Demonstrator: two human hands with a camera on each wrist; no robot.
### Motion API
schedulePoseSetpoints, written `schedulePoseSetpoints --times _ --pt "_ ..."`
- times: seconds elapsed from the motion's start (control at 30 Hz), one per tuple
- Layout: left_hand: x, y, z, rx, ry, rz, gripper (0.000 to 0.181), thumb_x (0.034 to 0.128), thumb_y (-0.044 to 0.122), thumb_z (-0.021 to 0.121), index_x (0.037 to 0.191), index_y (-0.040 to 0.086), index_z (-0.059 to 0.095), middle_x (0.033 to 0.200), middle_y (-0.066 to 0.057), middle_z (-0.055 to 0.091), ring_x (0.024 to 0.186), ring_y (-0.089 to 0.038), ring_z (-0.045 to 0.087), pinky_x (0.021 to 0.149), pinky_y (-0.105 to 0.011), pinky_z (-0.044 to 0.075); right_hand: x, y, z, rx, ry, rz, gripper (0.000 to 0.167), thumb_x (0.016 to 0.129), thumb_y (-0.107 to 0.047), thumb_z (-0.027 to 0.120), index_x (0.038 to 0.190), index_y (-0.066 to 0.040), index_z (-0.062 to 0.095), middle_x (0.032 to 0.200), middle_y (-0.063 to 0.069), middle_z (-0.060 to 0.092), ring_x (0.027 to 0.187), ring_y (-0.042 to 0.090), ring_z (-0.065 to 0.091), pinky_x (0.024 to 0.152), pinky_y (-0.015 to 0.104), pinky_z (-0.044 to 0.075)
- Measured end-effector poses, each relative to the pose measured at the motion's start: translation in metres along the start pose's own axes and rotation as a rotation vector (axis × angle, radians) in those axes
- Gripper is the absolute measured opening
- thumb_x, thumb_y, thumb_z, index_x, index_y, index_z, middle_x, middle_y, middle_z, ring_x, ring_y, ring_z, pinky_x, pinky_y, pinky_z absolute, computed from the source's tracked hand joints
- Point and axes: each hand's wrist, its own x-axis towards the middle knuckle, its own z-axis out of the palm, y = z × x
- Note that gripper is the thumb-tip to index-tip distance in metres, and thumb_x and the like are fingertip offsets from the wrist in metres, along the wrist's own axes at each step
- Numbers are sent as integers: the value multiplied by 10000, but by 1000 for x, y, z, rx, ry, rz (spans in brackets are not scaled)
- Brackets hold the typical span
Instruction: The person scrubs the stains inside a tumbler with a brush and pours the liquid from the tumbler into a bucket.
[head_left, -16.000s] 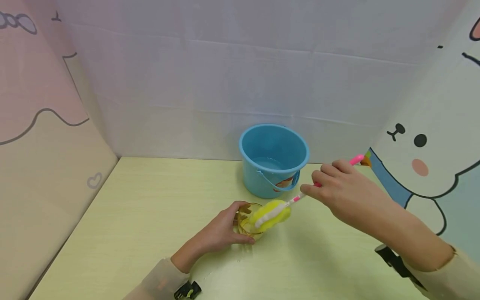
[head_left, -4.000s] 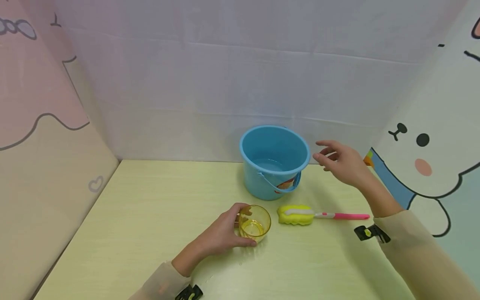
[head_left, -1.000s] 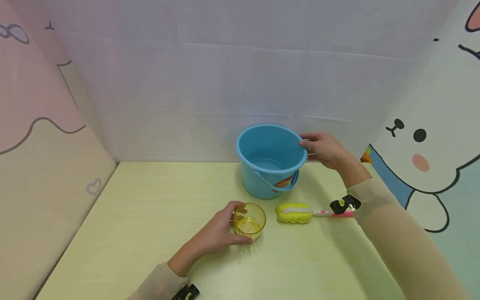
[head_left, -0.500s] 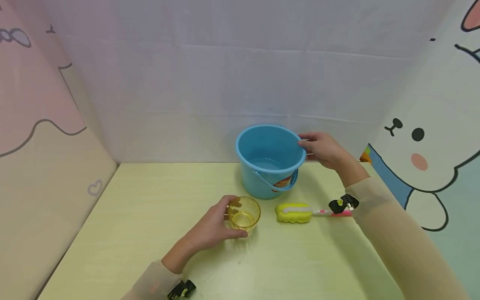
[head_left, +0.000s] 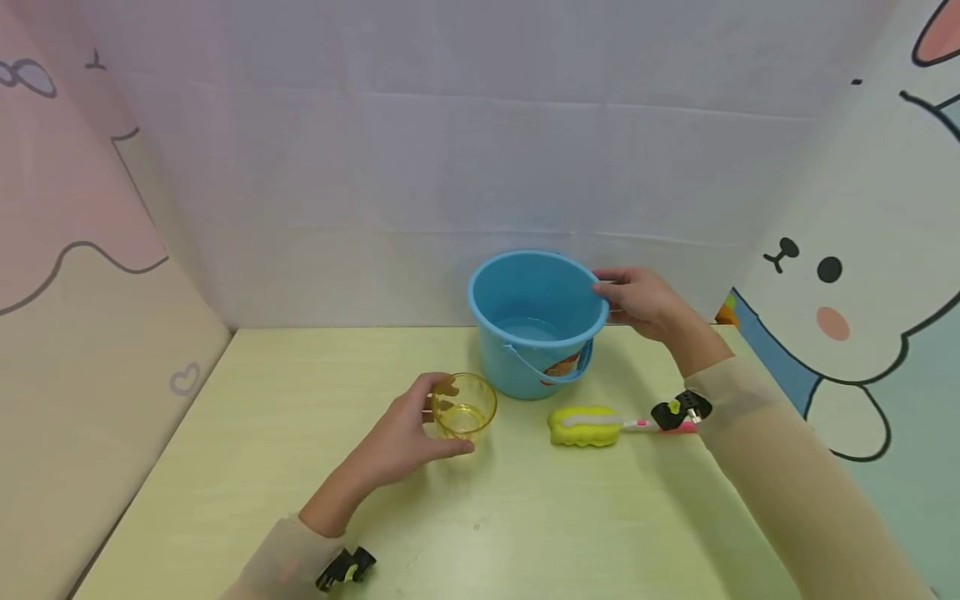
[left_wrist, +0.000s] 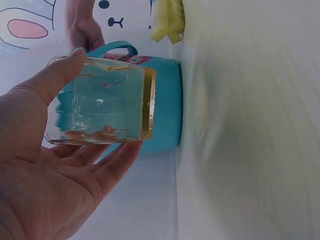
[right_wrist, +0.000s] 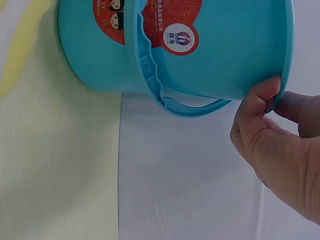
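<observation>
My left hand (head_left: 397,437) grips a clear amber glass (head_left: 467,406) by its side, thumb across the front. In the left wrist view the glass (left_wrist: 107,100) is held off the table, its base toward the tabletop. A blue bucket (head_left: 498,358) stands behind and to the right of the glass, with some water visible at its bottom. My right hand (head_left: 643,304) pinches the bucket's right rim; the right wrist view shows the thumb and curled fingers of that hand (right_wrist: 280,135) on the rim of the bucket (right_wrist: 220,60), above its hanging handle.
A yellow sponge brush (head_left: 585,427) with a pink and white handle lies in front of the bucket, its handle end partly behind the right wrist strap. The pale yellow table (head_left: 300,375) meets a white cloth wall (head_left: 337,167) at the back. Small wet marks dot the table's front.
The left hand has lifted the glass and moved it left and back from its earlier place. The right hand, which earlier put down the brush, holds the bucket's rim as it did a second ago.
</observation>
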Motion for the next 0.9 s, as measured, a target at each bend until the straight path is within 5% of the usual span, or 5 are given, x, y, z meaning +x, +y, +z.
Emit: schedulePoseSetpoints --times 0.9 --pt "11 3 -52 126 70 52 970 808 390 952 1553 103 401 1465 -94 568 1251 -353 612 1061 -542 517 0 6 5 142 -3 32 556 1139 -176 512 1645 -20 342 1535 232 489 1038 241 675 829 279 609"
